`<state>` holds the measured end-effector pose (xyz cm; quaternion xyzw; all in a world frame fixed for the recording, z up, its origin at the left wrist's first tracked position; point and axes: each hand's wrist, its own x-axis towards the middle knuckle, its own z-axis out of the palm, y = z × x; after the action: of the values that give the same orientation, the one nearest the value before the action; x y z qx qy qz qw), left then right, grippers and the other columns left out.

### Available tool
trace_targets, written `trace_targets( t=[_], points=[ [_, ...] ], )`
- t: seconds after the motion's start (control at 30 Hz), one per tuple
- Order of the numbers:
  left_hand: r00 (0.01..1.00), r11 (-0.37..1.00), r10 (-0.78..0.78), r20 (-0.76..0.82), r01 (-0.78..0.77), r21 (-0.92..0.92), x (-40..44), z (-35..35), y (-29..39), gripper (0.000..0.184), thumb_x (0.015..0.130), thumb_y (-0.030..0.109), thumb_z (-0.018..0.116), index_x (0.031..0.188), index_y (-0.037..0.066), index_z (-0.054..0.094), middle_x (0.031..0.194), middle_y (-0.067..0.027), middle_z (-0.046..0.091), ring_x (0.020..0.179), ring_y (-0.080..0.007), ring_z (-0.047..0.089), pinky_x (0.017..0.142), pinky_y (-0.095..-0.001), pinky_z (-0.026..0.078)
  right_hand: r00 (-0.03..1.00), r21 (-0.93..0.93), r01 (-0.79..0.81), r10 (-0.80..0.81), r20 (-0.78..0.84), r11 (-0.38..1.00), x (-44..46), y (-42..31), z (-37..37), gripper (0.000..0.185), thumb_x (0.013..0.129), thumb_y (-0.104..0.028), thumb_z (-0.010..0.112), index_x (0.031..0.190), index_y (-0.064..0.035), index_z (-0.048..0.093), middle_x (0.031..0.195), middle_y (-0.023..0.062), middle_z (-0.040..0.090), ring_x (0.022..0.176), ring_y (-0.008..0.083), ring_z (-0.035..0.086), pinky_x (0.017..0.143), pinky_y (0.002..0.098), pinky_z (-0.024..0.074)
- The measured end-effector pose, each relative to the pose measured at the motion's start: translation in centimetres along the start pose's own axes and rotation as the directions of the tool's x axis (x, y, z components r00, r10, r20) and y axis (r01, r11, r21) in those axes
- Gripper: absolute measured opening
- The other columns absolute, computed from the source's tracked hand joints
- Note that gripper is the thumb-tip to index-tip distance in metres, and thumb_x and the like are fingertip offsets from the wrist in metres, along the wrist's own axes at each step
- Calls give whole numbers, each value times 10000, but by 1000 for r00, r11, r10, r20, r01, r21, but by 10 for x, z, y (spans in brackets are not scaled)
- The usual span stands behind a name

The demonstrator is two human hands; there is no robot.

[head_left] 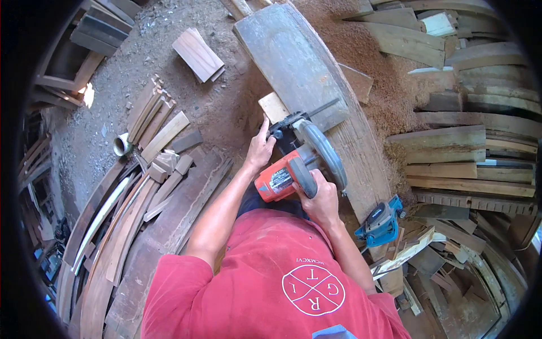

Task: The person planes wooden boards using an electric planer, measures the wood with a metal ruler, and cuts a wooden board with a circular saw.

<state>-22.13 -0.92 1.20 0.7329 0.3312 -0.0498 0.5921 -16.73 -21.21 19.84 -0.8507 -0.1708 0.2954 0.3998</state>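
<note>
My right hand (pixel 320 198) is wrapped round the rear handle of a red circular saw (pixel 279 178). The saw's grey blade guard (pixel 324 150) faces away from me, and its black base rests over a thick plank (pixel 358 161). My left hand (pixel 261 148) is closed at the base's left front edge. Its index finger reaches a short pale wood piece (pixel 273 107) that sticks out from under the saw; the base hides the rest of that piece. A wide grey board (pixel 288 59) lies on the plank beyond the saw.
A blue power planer (pixel 381 221) sits at the plank's near right end. Stacked boards (pixel 446 141) line the right side, with sawdust (pixel 384 62) beside them. Cut wood strips (pixel 152 113) and long curved boards (pixel 113 226) lie at left. Small boards (pixel 197 55) rest on the ground.
</note>
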Motion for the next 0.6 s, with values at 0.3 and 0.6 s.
trace_targets(
  t=[0.3, 0.6],
  points=[
    [999, 999, 35, -31, -36, -18, 7, -7, 6, 783, 964, 146, 533, 1677, 44, 227, 1131, -285, 738, 1070, -346, 743, 985, -408, 524, 1000, -2, 8, -8, 2, 1000, 9, -4, 2, 250, 901, -168, 824, 1025, -32, 655, 851, 215, 734, 821, 425, 740, 684, 453, 573],
    [997, 996, -63, 32, 65, -64, 21, -27, 23, 767, 978, 107, 481, 1674, -41, 192, 1531, -277, 545, 1382, -288, 580, 1172, -343, 412, 999, 8, 36, -36, 2, 999, 29, -12, 8, 250, 897, -176, 823, 1038, -41, 667, 851, 216, 725, 810, 431, 730, 688, 462, 570]
  ],
)
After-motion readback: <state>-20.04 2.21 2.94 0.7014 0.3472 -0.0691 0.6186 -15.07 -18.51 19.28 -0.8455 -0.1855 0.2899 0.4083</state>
